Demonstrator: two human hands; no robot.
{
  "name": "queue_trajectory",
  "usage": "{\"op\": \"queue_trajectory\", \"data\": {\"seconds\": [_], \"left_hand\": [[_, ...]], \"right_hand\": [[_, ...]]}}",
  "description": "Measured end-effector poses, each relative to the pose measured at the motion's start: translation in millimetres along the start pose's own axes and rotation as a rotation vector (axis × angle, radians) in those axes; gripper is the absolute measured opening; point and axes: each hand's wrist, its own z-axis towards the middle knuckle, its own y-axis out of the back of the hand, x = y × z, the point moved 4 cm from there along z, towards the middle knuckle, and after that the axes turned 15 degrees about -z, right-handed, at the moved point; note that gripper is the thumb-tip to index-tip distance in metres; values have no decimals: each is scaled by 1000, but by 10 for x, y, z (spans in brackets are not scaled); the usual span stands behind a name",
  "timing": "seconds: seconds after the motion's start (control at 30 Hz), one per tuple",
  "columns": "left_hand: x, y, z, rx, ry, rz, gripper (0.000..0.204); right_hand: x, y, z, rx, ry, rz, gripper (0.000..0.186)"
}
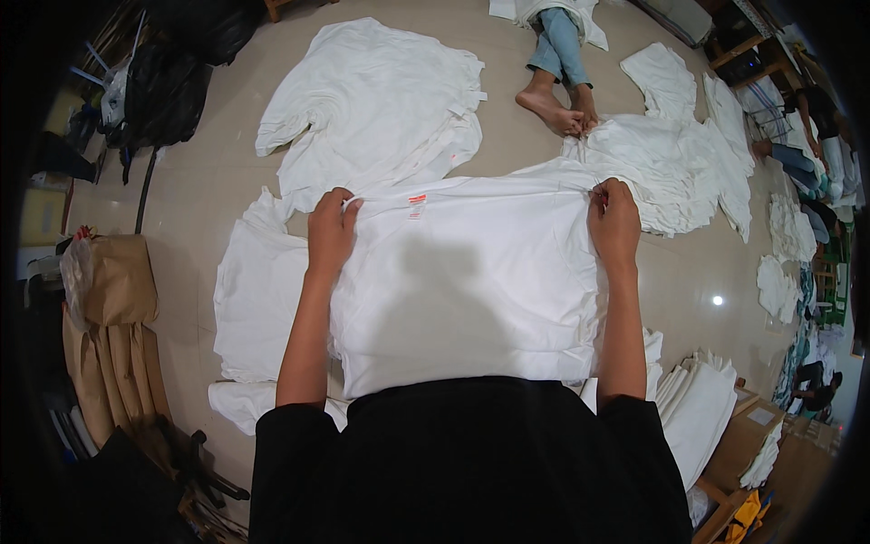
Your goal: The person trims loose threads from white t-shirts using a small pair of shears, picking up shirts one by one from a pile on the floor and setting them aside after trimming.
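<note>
Though wrinkly down its right, white garment [521,245] with red-topped label [417,207], left hand [333,227] and right hand [616,222] closed on it.

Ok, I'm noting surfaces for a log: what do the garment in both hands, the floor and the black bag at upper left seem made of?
White garment: probably cotton or cotton-blend fabric, matte, with soft creases. Floor: perhaps polished tile or stone; glossy, mirroring a light as a bright spot. Black bag: likely thin plastic, with crinkled, slightly shiny folds.
</note>
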Motion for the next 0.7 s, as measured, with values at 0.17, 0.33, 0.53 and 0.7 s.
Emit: {"op": "queue_trajectory", "data": {"seconds": [0.17, 0.33, 0.53, 0.7], "left_hand": [[31, -385, -40, 41, -55, 57, 16], [55, -632, -58, 175, 49, -121, 18], [299, -795, 128, 389, 120, -164, 16], [305, -828, 104, 555, 102, -73, 16]], "right_hand": [[72, -164, 14, 52, -13, -165, 12], [483, 17, -34, 6, 52, 81, 16], [1280, -352, -22, 247, 263, 365, 14], [1803, -1286, 28, 401, 401, 360, 20]]}}
